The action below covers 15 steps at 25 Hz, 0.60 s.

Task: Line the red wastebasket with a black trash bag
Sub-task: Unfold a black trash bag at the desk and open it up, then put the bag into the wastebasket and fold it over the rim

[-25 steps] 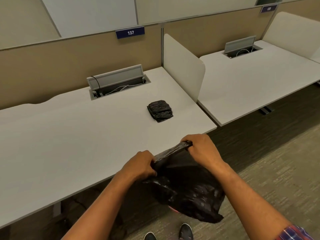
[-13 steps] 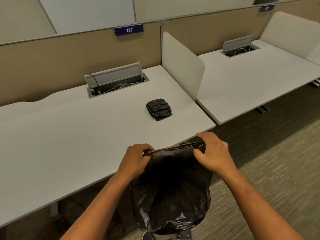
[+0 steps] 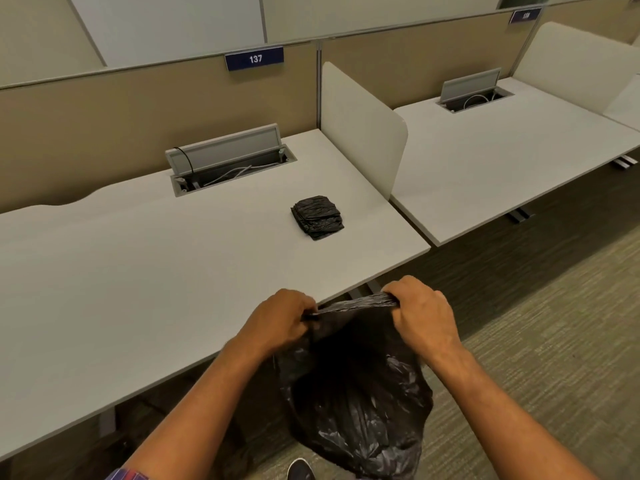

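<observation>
Bag (image 3: 356, 393) mouth between both hands.

White desks (image 3: 145, 271) with dividers (image 3: 360, 129) line tan partitions (image 3: 104, 116) (one numbered 137) over grey-green carpet (image 3: 554, 341)

The black trash bag (image 3: 356, 403) hides the wastebasket; its bottom is cropped.

Both forearms are bare from the wrist up. The left hand (image 3: 280, 320) and right hand (image 3: 424, 315) wear no gloves, rings or watch. A plaid sleeve (image 3: 130, 475) in red, blue and white edges the left arm. One dark shoe (image 3: 300, 470) with a pale sole rim shows below.
</observation>
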### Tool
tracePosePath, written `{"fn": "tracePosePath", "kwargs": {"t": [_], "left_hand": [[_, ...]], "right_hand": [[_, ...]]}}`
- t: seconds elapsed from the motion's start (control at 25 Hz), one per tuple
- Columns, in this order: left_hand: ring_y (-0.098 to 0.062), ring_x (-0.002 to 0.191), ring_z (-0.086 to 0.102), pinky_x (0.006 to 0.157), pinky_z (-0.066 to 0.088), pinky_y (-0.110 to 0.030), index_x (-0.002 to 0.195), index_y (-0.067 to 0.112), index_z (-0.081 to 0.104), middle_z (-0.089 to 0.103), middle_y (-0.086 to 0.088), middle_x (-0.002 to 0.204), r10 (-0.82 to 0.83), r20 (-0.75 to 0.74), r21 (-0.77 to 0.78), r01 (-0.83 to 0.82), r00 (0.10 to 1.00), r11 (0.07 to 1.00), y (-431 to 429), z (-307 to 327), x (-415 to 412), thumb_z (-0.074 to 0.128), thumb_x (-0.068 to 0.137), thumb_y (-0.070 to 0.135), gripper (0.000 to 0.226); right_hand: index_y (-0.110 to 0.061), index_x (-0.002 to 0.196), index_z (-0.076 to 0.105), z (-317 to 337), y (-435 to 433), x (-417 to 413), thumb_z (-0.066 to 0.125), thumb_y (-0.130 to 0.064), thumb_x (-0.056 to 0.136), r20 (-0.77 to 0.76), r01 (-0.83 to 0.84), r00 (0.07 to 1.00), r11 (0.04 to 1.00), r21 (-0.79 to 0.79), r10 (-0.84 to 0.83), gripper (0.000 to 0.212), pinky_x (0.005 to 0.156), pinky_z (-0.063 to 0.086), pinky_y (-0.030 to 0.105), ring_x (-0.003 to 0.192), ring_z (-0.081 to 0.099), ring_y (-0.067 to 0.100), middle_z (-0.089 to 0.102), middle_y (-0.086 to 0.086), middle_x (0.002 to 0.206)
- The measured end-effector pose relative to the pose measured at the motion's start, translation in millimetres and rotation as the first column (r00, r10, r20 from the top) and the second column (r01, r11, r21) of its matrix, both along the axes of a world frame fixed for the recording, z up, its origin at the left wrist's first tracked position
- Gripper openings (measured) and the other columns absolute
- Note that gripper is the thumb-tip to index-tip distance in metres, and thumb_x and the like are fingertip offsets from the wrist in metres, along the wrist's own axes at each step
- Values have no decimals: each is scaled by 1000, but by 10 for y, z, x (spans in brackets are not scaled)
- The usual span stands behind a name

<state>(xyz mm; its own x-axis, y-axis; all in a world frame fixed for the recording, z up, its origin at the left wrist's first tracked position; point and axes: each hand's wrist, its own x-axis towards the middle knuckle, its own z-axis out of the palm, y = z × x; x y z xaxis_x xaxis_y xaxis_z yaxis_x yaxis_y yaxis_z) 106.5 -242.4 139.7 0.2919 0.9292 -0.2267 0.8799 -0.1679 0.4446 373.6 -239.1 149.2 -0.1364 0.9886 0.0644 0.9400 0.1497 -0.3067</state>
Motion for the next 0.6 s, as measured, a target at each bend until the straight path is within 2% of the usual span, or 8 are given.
{"fn": "tracePosePath", "kwargs": {"t": [0.12,0.24,0.32,0.4,0.52,0.6], "left_hand": [[-15,94,69,83,61,-41,105,32,77,77,7,104,89,18,-4,-89,996,996,-144,-239,-84,66,91,22,20],[-5,92,65,81,52,-22,108,31,78,75,13,101,164,121,7,-166,979,986,-231,-479,-84,66,94,13,26],[0,90,64,79,44,-13,107,32,78,72,18,99,220,174,-27,-219,960,975,-290,-624,-35,66,95,11,27],[1,90,65,79,44,-15,104,35,77,73,20,99,223,170,-59,-216,960,975,-355,-793,81,64,94,12,29],[1,96,65,85,46,-18,107,34,79,71,23,101,256,146,-56,-250,956,967,-466,-1046,306,64,94,12,30],[5,93,64,85,43,-11,107,34,80,69,26,98,332,173,-53,-328,927,943,-494,-1260,505,67,94,10,30]], "right_hand": [[-30,109,69,-107,-113,115,44,-34,99,-72,70,995,995,-73,-75,27,69,50,36,80,61,19,61,-4,97],[-26,107,73,-315,-247,297,34,-40,88,-186,176,962,976,-127,-198,46,74,56,42,83,63,24,62,1,94],[-20,106,78,-539,-301,468,47,-22,88,-216,244,935,953,-179,-280,35,76,54,38,84,64,23,66,3,91],[-18,105,80,-760,-345,665,57,-3,85,-225,278,918,934,-224,-327,34,80,53,35,88,67,23,72,2,93],[-16,103,81,-1117,-373,949,60,5,80,-244,292,903,920,-260,-355,38,83,53,34,90,70,22,77,2,94],[-16,101,82,-1321,-328,1131,60,8,79,-307,303,862,896,-326,-403,39,83,54,33,88,71,19,79,0,91]]}}
